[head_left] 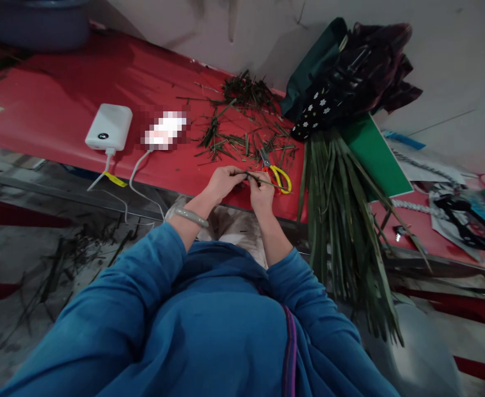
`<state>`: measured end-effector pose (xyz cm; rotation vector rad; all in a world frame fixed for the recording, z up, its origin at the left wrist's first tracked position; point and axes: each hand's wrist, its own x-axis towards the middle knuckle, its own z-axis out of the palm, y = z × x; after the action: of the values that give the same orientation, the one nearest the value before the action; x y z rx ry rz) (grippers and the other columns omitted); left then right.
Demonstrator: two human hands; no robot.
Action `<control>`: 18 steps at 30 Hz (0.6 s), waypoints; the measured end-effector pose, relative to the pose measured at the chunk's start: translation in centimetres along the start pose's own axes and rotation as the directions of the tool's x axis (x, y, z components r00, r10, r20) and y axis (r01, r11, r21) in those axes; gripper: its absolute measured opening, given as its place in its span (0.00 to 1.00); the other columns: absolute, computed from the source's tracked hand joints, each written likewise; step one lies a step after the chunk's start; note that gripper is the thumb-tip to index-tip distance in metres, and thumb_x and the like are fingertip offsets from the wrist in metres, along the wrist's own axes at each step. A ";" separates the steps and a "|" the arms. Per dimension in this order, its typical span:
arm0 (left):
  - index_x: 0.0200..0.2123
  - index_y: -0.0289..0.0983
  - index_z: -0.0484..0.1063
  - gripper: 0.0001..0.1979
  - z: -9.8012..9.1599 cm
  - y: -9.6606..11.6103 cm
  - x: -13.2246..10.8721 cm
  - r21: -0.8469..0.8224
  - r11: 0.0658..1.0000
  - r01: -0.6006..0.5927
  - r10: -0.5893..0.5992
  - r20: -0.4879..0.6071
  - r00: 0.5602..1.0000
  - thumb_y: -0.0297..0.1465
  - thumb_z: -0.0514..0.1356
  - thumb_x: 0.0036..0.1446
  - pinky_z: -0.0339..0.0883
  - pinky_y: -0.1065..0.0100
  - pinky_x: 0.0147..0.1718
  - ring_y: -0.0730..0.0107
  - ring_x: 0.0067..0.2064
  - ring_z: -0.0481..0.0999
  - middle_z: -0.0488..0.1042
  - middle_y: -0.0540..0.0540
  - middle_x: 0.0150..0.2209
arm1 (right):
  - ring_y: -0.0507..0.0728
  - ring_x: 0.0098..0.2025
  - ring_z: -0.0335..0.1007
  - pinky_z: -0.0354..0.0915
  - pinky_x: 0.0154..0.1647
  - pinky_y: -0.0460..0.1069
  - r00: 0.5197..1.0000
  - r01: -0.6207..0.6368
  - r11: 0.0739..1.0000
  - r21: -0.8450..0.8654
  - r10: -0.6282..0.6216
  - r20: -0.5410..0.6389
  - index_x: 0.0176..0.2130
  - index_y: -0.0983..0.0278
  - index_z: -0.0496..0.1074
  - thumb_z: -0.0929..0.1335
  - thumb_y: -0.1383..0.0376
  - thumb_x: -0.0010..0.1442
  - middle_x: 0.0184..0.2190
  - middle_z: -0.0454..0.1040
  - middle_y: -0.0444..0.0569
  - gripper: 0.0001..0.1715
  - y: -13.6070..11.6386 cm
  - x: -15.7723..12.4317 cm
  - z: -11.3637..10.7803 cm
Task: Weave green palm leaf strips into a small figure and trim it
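Note:
My left hand and my right hand meet at the front edge of the red table. Between their fingertips is a thin dark green leaf strip, pinched by both, with its end pointing right past my right hand. What lies right under the fingertips is too small to make out. Just beyond my right hand rest yellow-handled scissors, their blades toward the leaf scraps. Cut leaf pieces are scattered ahead of my hands, with a denser heap behind them.
Long green palm leaves hang over the table edge at right, under a dark plastic bag and near a green board. On the left lie a white power bank, a lit phone with cables, and a blue basin.

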<state>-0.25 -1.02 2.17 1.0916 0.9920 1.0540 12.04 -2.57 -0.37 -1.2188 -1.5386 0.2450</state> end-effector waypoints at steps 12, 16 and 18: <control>0.30 0.32 0.72 0.11 -0.2 -0.7 0.3 0.004 0.997 -0.081 0.081 -0.002 0.997 0.30 0.61 0.40 0.63 0.72 0.31 0.79 0.27 0.68 0.73 0.50 0.27 | 0.53 0.35 0.67 0.64 0.39 0.50 0.998 -0.057 0.998 0.035 0.056 0.036 0.33 0.64 0.69 0.62 0.61 0.55 0.30 0.71 0.47 0.10 0.6 -0.3 0.1; 0.30 0.32 0.73 0.10 -0.3 -0.8 0.3 0.019 0.997 -0.079 0.079 0.006 0.997 0.30 0.61 0.40 0.63 0.71 0.31 0.78 0.26 0.68 0.73 0.49 0.26 | 0.53 0.34 0.67 0.65 0.38 0.50 0.994 -0.109 0.993 0.049 0.107 0.029 0.32 0.65 0.69 0.63 0.60 0.54 0.29 0.72 0.47 0.10 0.3 -0.3 0.0; 0.29 0.32 0.73 0.10 -0.4 -0.8 0.3 0.020 0.997 -0.069 0.069 0.012 0.998 0.29 0.60 0.41 0.62 0.72 0.30 0.78 0.26 0.68 0.73 0.50 0.25 | 0.53 0.33 0.68 0.65 0.37 0.49 0.990 -0.143 0.988 0.051 0.142 0.016 0.32 0.65 0.69 0.63 0.60 0.54 0.28 0.72 0.47 0.10 0.1 -0.2 0.0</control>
<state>-0.40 -0.72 1.32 1.1543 0.9632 1.0944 12.07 -2.70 -0.59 -1.2898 -1.4484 0.3850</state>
